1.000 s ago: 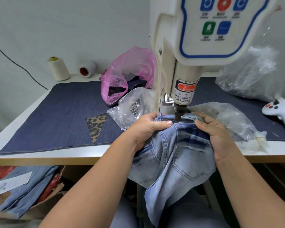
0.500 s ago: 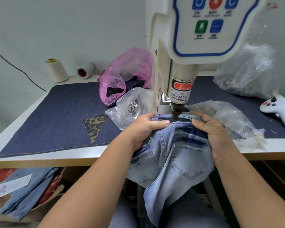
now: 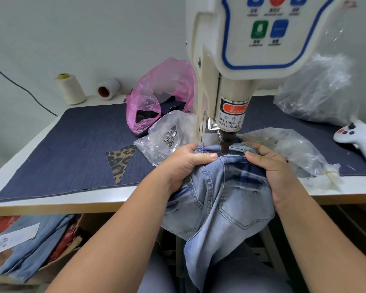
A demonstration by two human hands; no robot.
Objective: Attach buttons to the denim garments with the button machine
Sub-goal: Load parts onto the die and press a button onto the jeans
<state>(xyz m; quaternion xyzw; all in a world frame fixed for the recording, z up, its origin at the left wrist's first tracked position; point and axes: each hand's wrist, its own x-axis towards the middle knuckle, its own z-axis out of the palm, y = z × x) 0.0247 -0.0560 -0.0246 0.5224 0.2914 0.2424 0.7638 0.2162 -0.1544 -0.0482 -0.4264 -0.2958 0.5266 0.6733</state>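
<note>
Under the press head: jeans (image 3: pixel 218 197), waistband lying below the punch (image 3: pixel 226 142), the rest hanging off the near bench (image 3: pixel 51 205) edge toward the lap.
Left hand (image 3: pixel 184 166): grip closed on the waistband just left of the punch, thumb on top, fingers tucked under the denim.
Right hand (image 3: pixel 273 172): grip closed on the waistband just right of the punch, thumb on top.
Machine (image 3: pixel 251 39): cream head with a panel of coloured keys; a warning label on the ram says to take care of fingers.
Step, as I judge it: lining up the button spot before the press fires.
Risk, fingers: both thumbs sit very near the punch; a stroke while they creep inward could crush one.
Risk, placement: if the denim slips or bunches, the button may land off its mark or through a fold.
Risk, snag: the clear bag near right lies close to the waistband and could be drawn under.
Count, thread: two spools (image 3: pixel 70 88), far left, one upright and one on its side.
Count, bags: one pink (image 3: pixel 156 96), three clear; the small clear one (image 3: pixel 167 134) left of the machine holds metal studs.
Count, other: one white controller (image 3: pixel 359 136), far right; one leopard patch (image 3: pixel 119 159) on the dark mat (image 3: pixel 61 149).
Below bench: more denim (image 3: pixel 30 246) piled at left; number cannot be told.
</note>
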